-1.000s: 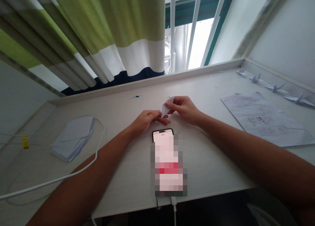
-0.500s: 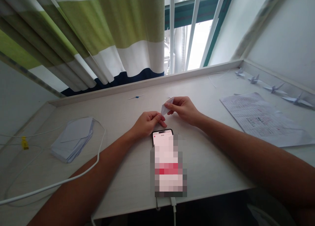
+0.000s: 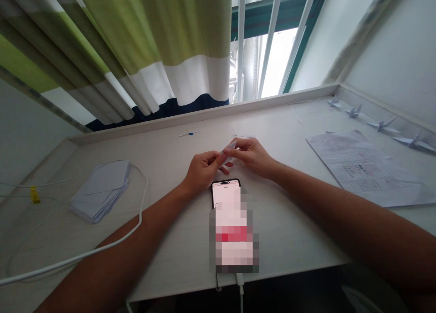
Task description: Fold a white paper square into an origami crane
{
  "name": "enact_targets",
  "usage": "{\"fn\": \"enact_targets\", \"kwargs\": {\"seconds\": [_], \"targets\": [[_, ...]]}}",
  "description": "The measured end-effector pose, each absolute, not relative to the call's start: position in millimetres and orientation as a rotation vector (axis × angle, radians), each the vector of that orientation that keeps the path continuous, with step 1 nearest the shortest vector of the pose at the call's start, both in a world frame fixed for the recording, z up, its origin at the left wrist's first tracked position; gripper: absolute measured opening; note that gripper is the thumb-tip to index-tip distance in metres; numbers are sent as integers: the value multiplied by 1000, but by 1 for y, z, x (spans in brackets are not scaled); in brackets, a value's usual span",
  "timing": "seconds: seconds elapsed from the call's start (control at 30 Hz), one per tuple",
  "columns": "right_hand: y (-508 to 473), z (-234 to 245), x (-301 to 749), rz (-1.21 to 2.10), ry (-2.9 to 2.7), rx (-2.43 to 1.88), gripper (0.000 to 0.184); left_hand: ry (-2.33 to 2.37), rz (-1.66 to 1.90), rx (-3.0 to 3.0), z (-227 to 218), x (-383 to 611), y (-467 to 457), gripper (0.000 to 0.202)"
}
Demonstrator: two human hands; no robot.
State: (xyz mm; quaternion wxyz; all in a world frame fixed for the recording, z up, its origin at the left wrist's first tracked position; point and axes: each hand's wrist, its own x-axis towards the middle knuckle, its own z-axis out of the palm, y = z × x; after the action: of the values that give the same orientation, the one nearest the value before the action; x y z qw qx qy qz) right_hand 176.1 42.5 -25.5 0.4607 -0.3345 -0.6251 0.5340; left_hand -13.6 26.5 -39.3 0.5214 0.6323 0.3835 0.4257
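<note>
A small folded piece of white paper (image 3: 231,146) is pinched between my two hands over the middle of the desk. My left hand (image 3: 205,167) grips its lower left part between thumb and fingers. On its right side, my right hand (image 3: 251,155) holds it with the thumb on top. The fingers cover much of the paper, so its full shape is hidden. Just below the hands lies a phone (image 3: 226,195) with its screen lit and partly pixelated.
A stack of white paper (image 3: 102,190) lies at left, beside a white cable (image 3: 112,245) crossing my left forearm. Printed sheets (image 3: 364,167) lie at right. Several folded paper cranes (image 3: 382,125) line the right ledge. A small blue-and-white item (image 3: 191,133) lies toward the back.
The paper has tilted lower, and my hands have drawn closer together around it. My left thumb now reaches further onto the paper. The view has shifted slightly.
</note>
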Motion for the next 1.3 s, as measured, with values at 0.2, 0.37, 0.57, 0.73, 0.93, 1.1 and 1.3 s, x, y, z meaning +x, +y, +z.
{"fn": "enact_targets", "kwargs": {"seconds": [0.2, 0.37, 0.57, 0.73, 0.93, 1.1, 1.3], "targets": [[44, -27, 174, 1300, -1534, -774, 32, 856, 1111, 1487, -43, -12, 29, 38], [44, -29, 175, 1343, -1503, -823, 36, 851, 1017, 1462, -45, -14, 29, 34], [42, -24, 177, 1396, -1477, -833, 32, 841, 1030, 1466, -42, -15, 29, 30], [42, -23, 178, 1442, -1452, -872, 26, 867, 980, 1440, -40, -14, 27, 31], [45, -26, 179, 1444, -1497, -872, 27, 902, 964, 1481, -38, -14, 27, 31], [46, -24, 183, 1368, -1604, -860, 29, 880, 1019, 1549, -42, -14, 29, 29], [40, -21, 184, 919, -1762, -894, 29, 1077, 1215, 1386, -40, -13, 33, 40]]}}
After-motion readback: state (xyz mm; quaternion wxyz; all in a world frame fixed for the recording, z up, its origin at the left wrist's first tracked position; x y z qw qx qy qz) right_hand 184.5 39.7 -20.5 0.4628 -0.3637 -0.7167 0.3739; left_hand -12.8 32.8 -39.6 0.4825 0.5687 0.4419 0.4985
